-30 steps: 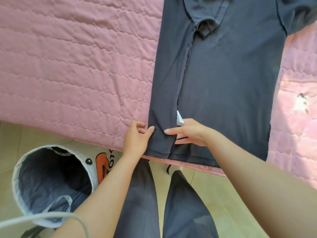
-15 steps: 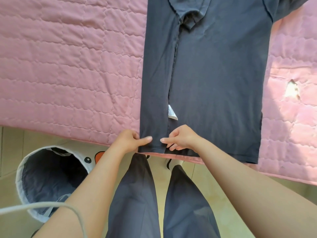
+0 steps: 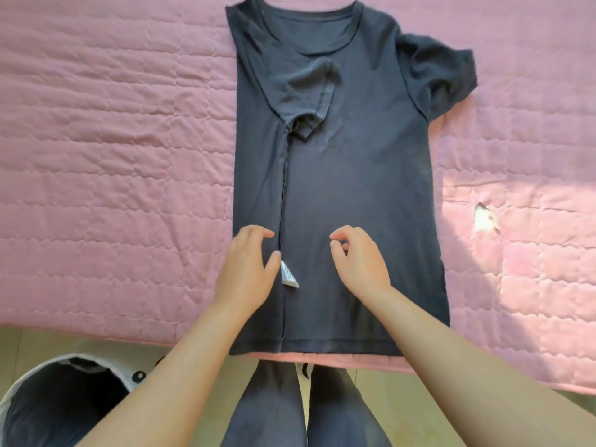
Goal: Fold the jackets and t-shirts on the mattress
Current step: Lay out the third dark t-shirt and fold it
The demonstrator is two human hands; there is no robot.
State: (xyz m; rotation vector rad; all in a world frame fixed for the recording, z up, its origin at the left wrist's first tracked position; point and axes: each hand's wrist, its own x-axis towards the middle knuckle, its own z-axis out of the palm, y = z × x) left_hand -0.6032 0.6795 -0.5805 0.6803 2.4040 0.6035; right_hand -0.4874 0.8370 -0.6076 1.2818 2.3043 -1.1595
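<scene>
Pink quilted mattress (image 3: 113,156) fills most of the view, its near edge running just in front of the person's legs. The left hand (image 3: 248,269) lies over the lower part of the folded-in side panel (image 3: 258,195), fingers relaxed and lightly curved, gripping nothing. The right hand (image 3: 361,262) is beside it over the body of the cloth, fingers loosely curled and also empty; whether either palm presses the fabric or hovers just above it is hard to tell. Between the two hands a white care label (image 3: 288,275) pokes out at the panel's edge.

Both hands are on a dark grey t-shirt (image 3: 354,188), spread flat with its hem at the mattress edge and its neck away from the person. The side on the person's left is already turned in, its sleeve (image 3: 306,101) lying across the chest. The other sleeve (image 3: 435,82) lies out on the quilt, rumpled.

The first lengthwise fold looks done. Next, I judge, the right side needs lifting at shoulder and hem and bringing in to match. A laundry basket (image 3: 19,391) stands on the floor at the left.
</scene>
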